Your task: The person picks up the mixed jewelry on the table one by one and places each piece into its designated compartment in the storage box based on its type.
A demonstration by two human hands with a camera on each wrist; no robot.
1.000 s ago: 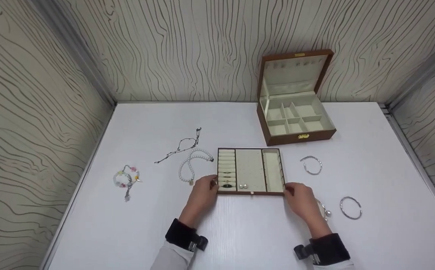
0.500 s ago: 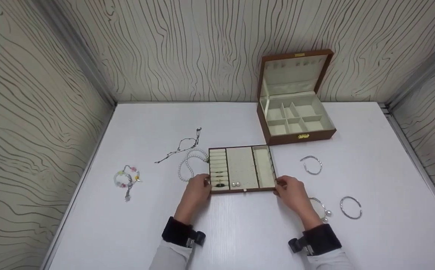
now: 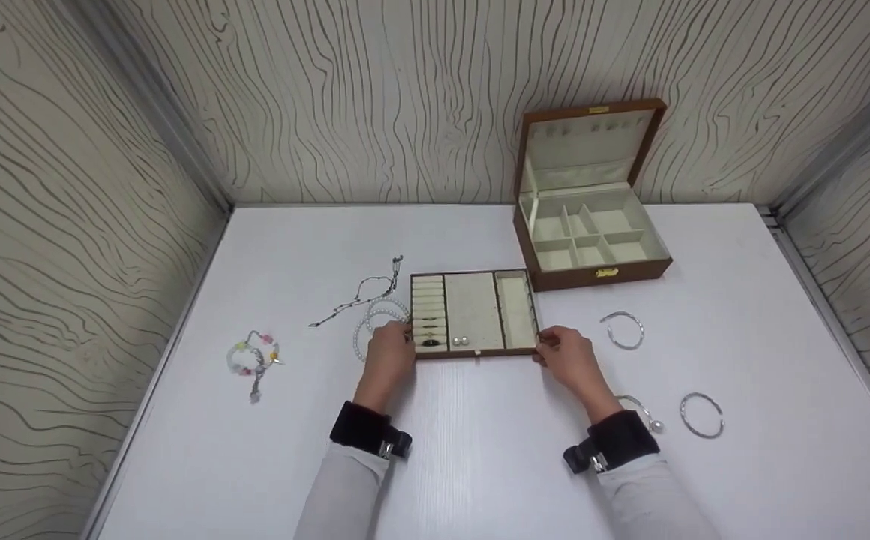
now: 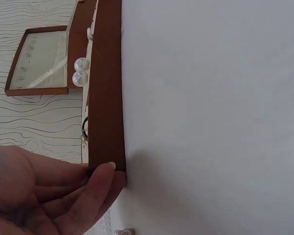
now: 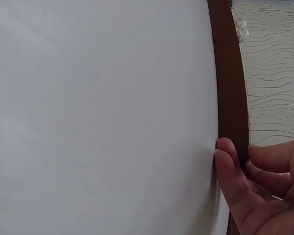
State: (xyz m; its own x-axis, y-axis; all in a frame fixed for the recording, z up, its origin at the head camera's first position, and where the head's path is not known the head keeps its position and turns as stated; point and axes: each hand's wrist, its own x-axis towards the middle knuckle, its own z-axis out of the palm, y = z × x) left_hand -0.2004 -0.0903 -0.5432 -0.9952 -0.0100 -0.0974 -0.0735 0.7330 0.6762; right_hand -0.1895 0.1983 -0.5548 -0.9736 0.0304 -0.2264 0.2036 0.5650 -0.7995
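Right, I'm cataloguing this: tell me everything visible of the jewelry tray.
The rectangular tray has brown, leather-like sides, cream lining, ring rolls holding some rings, a panel with two pearly studs and a compartment. The left hand and right hand grip its ends. It lies roughly level near the open box; contact with the table is unclear.

The head view looks forward and down from high above the near side of the white table (image 3: 472, 442), far enough back to frame the left hand (image 3: 388, 352), right hand (image 3: 571, 358), jewelry tray (image 3: 471, 300) and wood-grain wall (image 3: 375, 97). Both wrist views sit close in, rolled sideways in opposite directions, each facing the tray's brown front side past its own hand. All three share the pearl earrings (image 4: 80, 78); head and left wrist share the open jewelry box (image 3: 566, 280).
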